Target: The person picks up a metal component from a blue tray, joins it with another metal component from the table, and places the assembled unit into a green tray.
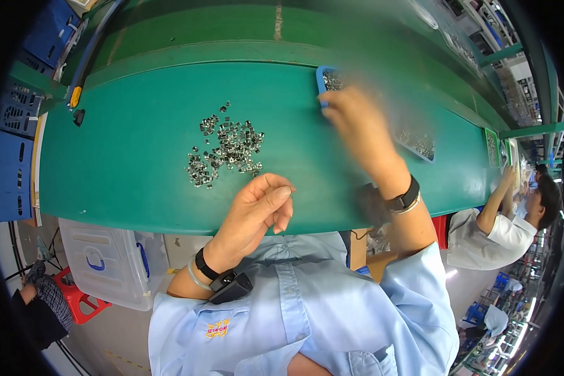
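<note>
A loose heap of small shiny metal parts [235,144] lies on the green work surface [131,163], left of the middle. Just in front of the heap is my left hand [257,207], its fingers curled and the thumb pressed to the forefinger; whatever lies in that pinch is too small or hidden to name. My right hand [357,128] is blurred by motion and reaches to the near side of a blue tray [320,78] that holds similar small parts. Its fingertips are smeared, so their grip is unclear. Behind my right wrist, a second tray [433,154] of small parts is partly covered.
A raised green ledge [219,53] runs along the back. Blue crates [9,175] stand at the left, near a small black object [79,117]. Below the edge are a clear lidded bin [103,257] and a red stool [81,304]. Another person [495,238] sits at the right.
</note>
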`<state>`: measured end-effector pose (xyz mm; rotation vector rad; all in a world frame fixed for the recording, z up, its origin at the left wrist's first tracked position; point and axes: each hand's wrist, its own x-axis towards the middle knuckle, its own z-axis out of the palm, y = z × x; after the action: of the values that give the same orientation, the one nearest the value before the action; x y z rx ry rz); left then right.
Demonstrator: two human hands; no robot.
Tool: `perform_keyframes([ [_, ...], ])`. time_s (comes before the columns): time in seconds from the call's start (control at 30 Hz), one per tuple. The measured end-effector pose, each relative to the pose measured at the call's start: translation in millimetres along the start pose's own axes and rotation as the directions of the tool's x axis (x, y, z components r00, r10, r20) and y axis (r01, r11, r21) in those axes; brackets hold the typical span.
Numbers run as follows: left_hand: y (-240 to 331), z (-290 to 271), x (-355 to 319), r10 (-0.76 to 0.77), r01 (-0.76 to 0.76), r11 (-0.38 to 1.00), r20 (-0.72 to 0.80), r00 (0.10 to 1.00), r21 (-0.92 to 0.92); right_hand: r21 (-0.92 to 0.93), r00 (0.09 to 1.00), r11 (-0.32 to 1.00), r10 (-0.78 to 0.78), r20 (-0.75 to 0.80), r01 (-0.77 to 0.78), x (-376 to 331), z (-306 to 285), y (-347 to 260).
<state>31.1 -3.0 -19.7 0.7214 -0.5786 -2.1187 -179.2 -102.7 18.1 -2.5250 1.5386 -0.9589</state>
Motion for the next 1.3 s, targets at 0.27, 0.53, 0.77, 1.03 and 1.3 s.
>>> perform_keyframes([
  [0.27,2.0,-6.2,0.1,-0.032,0.034,0.997,0.032,0.999,-0.075,0.284,0.915,0.959,-0.117,0.387,0.003,5.6,54.1,-36.3],
  [0.53,10.5,-1.2,-0.6,0.044,-0.054,0.995,-0.127,0.991,-0.079,0.433,0.969,0.900,-0.054,0.243,-0.058,-12.5,25.1,-45.5],
  [0.77,2.8,11.6,4.9,0.084,-0.084,0.996,-0.073,0.994,-0.002,0.480,0.989,0.877,-0.062,0.132,-0.009,-47.6,0.7,-59.3],
  [1.03,-4.1,24.3,3.7,0.076,-0.074,0.995,-0.035,0.996,0.067,0.567,0.992,0.814,0.101,0.074,-0.126,-70.7,-6.9,-60.2],
  [1.3,-7.3,33.5,4.6,0.068,-0.067,0.996,-0.027,0.997,0.063,0.434,0.999,0.901,0.026,-0.029,-0.010,-82.7,-10.1,-56.6],
])
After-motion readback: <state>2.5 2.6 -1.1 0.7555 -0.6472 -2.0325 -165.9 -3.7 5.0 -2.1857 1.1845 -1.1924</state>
